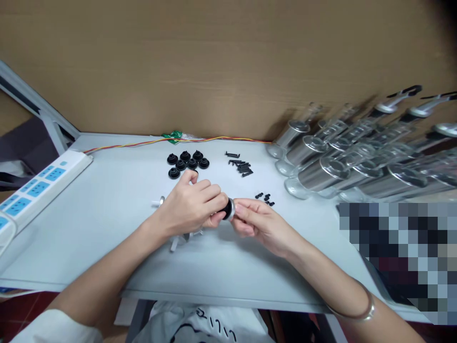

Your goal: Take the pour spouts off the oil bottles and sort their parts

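Over the middle of the table, my left hand (194,202) and my right hand (257,221) meet on a bottle pourer top (231,209). The left fingers close round its black ribbed stopper part, while the right thumb and fingers pinch the silver end; much of it is hidden by my fingers. Beneath and behind my left hand lie several silver spout pieces (173,245), partly covered. Black round stoppers (181,165) sit grouped beyond my left hand. Farther right are thin black levers (244,168) and, near my right hand, small black clips (266,197).
Several glass-and-metal bottles (323,166) crowd the right back, some topped with spouts. A white power strip (39,190) lies at the left. A red and yellow wire (143,144) and green plastic packet (173,137) run along the cardboard wall (200,71). Pixelation covers the right front.
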The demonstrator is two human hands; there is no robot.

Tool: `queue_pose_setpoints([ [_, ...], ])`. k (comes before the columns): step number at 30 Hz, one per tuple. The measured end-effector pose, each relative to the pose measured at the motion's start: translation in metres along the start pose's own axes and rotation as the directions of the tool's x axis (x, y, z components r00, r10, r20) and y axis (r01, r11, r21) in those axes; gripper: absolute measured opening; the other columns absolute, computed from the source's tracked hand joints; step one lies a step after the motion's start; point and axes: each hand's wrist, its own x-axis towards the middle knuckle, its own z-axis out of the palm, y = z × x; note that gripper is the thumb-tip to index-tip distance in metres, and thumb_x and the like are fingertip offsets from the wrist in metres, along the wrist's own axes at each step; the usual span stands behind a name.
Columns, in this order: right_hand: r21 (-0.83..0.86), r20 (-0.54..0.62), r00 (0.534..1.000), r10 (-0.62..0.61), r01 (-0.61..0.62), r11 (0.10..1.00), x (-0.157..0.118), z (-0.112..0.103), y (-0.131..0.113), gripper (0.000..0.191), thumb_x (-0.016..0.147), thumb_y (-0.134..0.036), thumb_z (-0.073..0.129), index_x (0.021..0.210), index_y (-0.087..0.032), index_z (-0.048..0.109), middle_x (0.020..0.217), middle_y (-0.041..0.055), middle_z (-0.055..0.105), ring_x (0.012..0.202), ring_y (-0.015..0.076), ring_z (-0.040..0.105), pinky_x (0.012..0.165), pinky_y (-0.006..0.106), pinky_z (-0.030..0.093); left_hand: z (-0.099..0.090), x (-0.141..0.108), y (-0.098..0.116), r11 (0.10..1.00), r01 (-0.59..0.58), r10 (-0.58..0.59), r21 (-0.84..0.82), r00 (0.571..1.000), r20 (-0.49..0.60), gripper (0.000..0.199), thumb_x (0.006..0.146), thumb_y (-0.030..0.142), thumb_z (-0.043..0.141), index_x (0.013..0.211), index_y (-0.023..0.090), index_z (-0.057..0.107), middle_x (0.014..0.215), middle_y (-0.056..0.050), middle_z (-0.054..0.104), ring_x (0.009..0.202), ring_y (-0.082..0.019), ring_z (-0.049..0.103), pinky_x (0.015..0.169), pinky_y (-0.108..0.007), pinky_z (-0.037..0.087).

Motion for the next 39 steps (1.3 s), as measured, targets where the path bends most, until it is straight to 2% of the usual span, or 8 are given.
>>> queue_pose_setpoints([
  [6,-0.523,-0.129,0.95,-0.284,0.178,0.834,-0.004,0.003,-0.001,0.03,0.093,-0.041,0.044,0.08,-0.016,0.054,0.059,-0.0045,0.042,0.052,0.0076,0.035,0.051,0.022,0.029,0.006,-0.002,-0.002,0.991,0.095,-0.094,-0.097,0.996,0.014,0.029,0.095,0.024,0.028,0.076,0.018,0.049,0.063,0.002,0.056,0.056,-0.014,0.044,0.068,-0.034,0.027],
  [11,-0.905,0.15,0.715,-0.683,0.378,0.197,-0.004,-0.004,-0.003,0.022,0.097,-0.026,0.041,0.084,-0.017,0.056,0.067,0.0007,0.054,0.059,0.0107,0.043,0.057,0.024,0.035,0.005,-0.001,-0.001,0.941,0.21,-0.188,-0.265,0.977,0.105,0.033,0.096,0.029,0.025,0.076,0.018,0.048,0.062,0.003,0.052,0.055,-0.013,0.041,0.068,-0.033,0.027],
  [14,-0.919,0.367,0.583,-0.725,0.346,-0.187,-0.005,-0.011,-0.006,0.022,0.097,-0.024,0.039,0.087,-0.018,0.058,0.062,0.0012,0.054,0.06,0.0137,0.043,0.059,0.028,0.036,0.005,0.001,0.003,0.88,0.283,-0.244,-0.381,0.958,0.148,0.039,0.098,0.035,0.018,0.074,0.019,0.045,0.061,0.004,0.05,0.053,-0.012,0.039,0.066,-0.033,0.027],
  [19,-0.831,0.554,0.496,-0.669,0.27,-0.487,-0.008,-0.021,-0.009,0.013,0.095,-0.021,0.046,0.096,-0.02,0.058,0.067,0.0022,0.06,0.067,0.0155,0.048,0.063,0.031,0.037,0.01,0.001,0.007,0.769,0.354,-0.286,-0.531,0.935,0.21,0.047,0.098,0.044,0.011,0.066,0.02,0.036,0.055,0.005,0.042,0.049,-0.011,0.032,0.067,-0.033,0.032],
  [26,-0.777,0.63,0.369,-0.684,0.281,-0.564,-0.009,-0.021,-0.012,0.016,0.09,-0.016,0.052,0.097,-0.028,0.059,0.075,-0.0005,0.065,0.069,0.0143,0.054,0.063,0.031,0.039,0.006,0.001,0.008,0.542,0.492,-0.296,-0.681,0.871,0.393,0.047,0.095,0.044,0.016,0.057,0.021,0.031,0.049,0.003,0.031,0.051,-0.013,0.028,0.061,-0.031,0.037],
  [31,-0.919,0.389,0.354,-0.85,0.206,-0.335,-0.016,-0.034,-0.009,0.018,0.094,-0.02,0.044,0.107,-0.026,0.055,0.08,0.0049,0.064,0.075,0.0194,0.056,0.07,0.035,0.041,-0.011,-0.007,-0.013,0.346,0.716,-0.445,-0.606,0.694,0.565,0.039,0.089,0.038,0.027,0.056,0.02,0.035,0.05,0.003,0.037,0.045,-0.01,0.034,0.045,-0.024,0.03],
  [34,-0.983,0.18,0.364,-0.914,0.099,-0.155,-0.013,-0.043,-0.007,0.018,0.096,-0.025,0.038,0.104,-0.023,0.055,0.077,0.0064,0.062,0.074,0.0211,0.057,0.071,0.037,0.041,-0.017,-0.005,-0.03,0.527,0.739,-0.546,-0.419,0.672,0.499,0.035,0.089,0.04,0.039,0.064,0.018,0.05,0.056,0.003,0.05,0.051,-0.011,0.044,0.049,-0.023,0.032],
  [39,-0.968,0.244,0.429,-0.87,0.165,-0.19,-0.005,-0.043,-0.005,0.014,0.093,-0.022,0.044,0.102,-0.022,0.055,0.085,0.007,0.062,0.08,0.0205,0.057,0.072,0.036,0.042,0.001,0.005,-0.047,0.852,0.523,-0.452,-0.021,0.755,0.476,0.019,0.086,0.03,0.053,0.095,0.017,0.065,0.086,-0.004,0.067,0.073,-0.018,0.06,0.067,-0.029,0.038],
])
